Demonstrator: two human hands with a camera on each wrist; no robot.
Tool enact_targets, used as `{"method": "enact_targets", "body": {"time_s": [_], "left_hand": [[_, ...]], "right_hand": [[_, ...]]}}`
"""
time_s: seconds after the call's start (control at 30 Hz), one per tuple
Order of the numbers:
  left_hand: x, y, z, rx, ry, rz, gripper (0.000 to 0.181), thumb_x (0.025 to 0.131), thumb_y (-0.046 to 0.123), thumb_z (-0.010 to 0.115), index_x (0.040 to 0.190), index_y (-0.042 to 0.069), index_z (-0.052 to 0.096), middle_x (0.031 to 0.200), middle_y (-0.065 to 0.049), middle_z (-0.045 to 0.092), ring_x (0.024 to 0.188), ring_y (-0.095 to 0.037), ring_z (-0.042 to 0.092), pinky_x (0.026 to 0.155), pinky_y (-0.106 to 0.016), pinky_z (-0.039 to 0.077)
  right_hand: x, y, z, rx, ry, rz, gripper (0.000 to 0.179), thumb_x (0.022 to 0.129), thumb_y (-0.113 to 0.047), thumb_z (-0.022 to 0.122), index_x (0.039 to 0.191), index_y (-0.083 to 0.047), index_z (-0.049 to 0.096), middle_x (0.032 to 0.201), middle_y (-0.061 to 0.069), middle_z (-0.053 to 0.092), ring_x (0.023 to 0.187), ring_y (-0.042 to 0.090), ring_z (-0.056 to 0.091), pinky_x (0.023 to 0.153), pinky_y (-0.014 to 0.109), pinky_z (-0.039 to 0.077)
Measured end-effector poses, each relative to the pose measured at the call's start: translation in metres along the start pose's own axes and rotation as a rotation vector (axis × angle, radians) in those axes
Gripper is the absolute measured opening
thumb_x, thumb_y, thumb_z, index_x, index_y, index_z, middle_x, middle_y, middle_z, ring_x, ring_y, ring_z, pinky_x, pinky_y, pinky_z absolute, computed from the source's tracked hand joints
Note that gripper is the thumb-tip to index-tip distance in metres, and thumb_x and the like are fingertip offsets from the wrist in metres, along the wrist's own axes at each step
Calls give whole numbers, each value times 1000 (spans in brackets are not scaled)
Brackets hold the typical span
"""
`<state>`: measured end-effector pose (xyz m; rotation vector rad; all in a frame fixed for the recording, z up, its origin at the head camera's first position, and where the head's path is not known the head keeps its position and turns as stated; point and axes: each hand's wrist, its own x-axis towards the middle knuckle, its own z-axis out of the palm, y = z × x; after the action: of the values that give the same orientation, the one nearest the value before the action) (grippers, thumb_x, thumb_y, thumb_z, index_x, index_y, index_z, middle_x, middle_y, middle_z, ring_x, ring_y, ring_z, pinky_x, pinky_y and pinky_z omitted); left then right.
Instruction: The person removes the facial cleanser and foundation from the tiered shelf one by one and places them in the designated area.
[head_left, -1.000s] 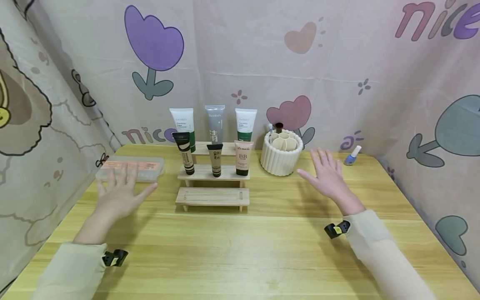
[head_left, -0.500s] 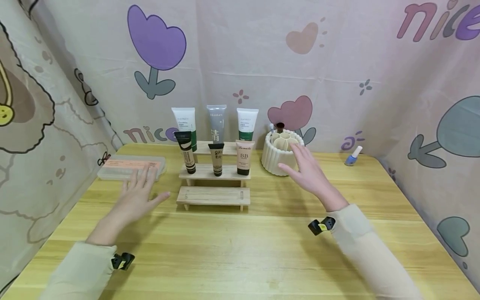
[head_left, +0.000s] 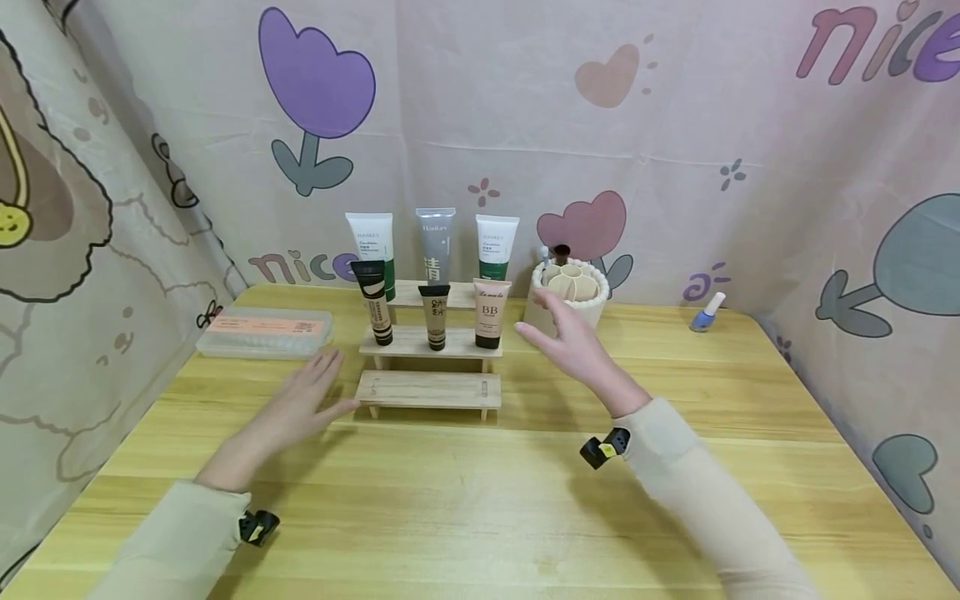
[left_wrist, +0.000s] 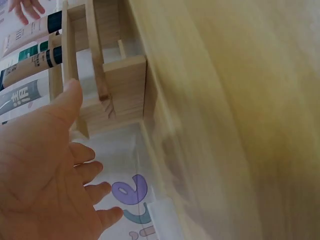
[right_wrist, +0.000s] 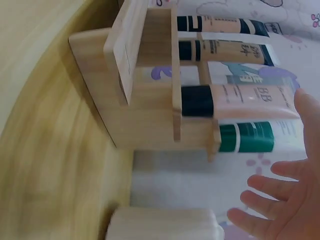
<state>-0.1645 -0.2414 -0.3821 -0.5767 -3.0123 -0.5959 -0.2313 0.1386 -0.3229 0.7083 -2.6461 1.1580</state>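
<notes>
A three-step wooden rack point(head_left: 427, 390) stands mid-table with its lowest step bare. On the middle step are a black-capped tube point(head_left: 375, 308), a small tan tube point(head_left: 436, 321) and a pink BB cream tube point(head_left: 490, 312). Two white-and-green tubes and a grey tube point(head_left: 435, 242) occupy the top step. My left hand point(head_left: 300, 404), fingers extended and holding nothing, hovers at the rack's left end. To the right of the rack my right hand point(head_left: 573, 342) is also empty, fingers spread, near the BB cream tube and overlapping the ribbed white holder point(head_left: 592, 310) in the head view.
A flat translucent plastic case point(head_left: 262, 333) with an orange label lies at the back left. Makeup brushes stick up from the ribbed holder. A blue nail polish bottle point(head_left: 705, 315) stands at the back right, and a printed curtain point(head_left: 480, 108) hangs behind the table.
Both hands have moved inward toward the rack, the right one leftward past the front of the ribbed holder, the left one rightward off the plastic case. The tubes have stayed put.
</notes>
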Motion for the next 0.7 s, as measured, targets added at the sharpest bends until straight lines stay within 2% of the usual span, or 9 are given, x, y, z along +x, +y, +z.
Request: {"method": "enact_targets", "body": {"time_s": [0.2,0.37,0.53,0.7], "left_hand": [[1,2,7,-27,7,58,68,94,33,51,140,-10,24,143,-30,20,130,-48,17,105,-59,15],[2,2,9,-49,22,108,61,94,26,53,139,-8,31,142,-29,26,128,-47,23,104,-59,19],[4,1,9,-46,19,154,53,93,19,54,135,-9,37,139,-27,33,126,-46,28,104,-58,22],[5,2,9,-37,18,184,46,93,13,55,132,-8,43,136,-27,38,123,-46,33,102,-58,26]], "right_hand": [[9,-2,17,113,9,1,61,89,-35,61,135,-1,40,128,20,49,118,30,45,97,44,40],[15,-3,29,203,33,5,54,86,-25,67,128,2,47,117,18,56,107,30,53,90,39,48],[20,-3,36,250,70,0,39,84,-13,69,116,4,55,101,15,62,92,27,59,82,36,52],[23,-4,39,258,98,15,27,83,-10,69,105,3,59,92,12,64,84,24,61,74,30,53]]}}
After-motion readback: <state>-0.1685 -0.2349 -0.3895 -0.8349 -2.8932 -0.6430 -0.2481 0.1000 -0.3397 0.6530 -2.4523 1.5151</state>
